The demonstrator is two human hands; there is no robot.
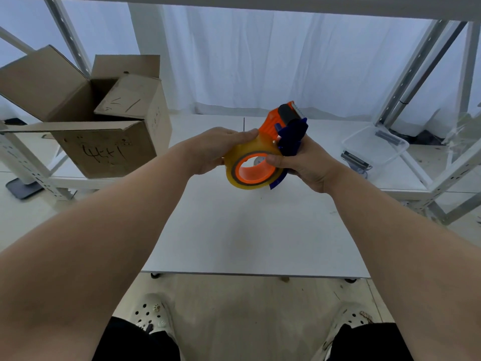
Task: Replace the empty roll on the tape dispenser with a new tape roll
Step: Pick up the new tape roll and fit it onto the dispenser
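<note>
An orange and dark blue tape dispenser [282,123] is held up above the white table [250,230], its toothed blade pointing up and away. A yellowish clear tape roll [235,175] sits on the dispenser's orange hub. My left hand [217,149] grips the roll's outer rim from the left, thumb lying along the top. My right hand [307,162] wraps the blue handle from the right, its thumb resting on the roll's inner edge. No empty core is in sight.
An open cardboard box [104,126] with marker writing stands at the back left on a low shelf. A clear plastic bin [374,147] holding dark parts sits at the back right. Metal rack posts [416,74] flank both sides. White curtain behind.
</note>
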